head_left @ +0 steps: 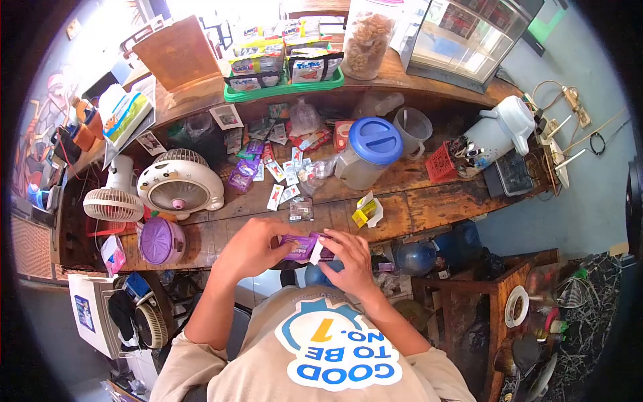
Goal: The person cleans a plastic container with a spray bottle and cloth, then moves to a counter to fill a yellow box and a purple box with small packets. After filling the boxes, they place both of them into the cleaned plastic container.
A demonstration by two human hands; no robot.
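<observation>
Close to my body, at the front edge of the wooden table [261, 210], both hands hold a purple packet [299, 247] with a white part at its right side. My left hand [258, 246] has its fingers closed on the packet's left end. The fingers of my right hand [347, 256] grip the right end by the white part. Beyond them lie a dark brown sachet [301, 208], a torn yellow and white packet [367, 210] and small white sachets [275, 196]. More purple packets [244, 173] rest farther left.
A blue-lidded jug [370, 151] stands behind, beside a clear jug [412, 130]. Fans [179, 184] and a purple-lidded tub [161, 241] are at left. A red basket [441, 163] and a thermos [502, 127] are at right. Snack bags fill a green tray [284, 89] on the shelf.
</observation>
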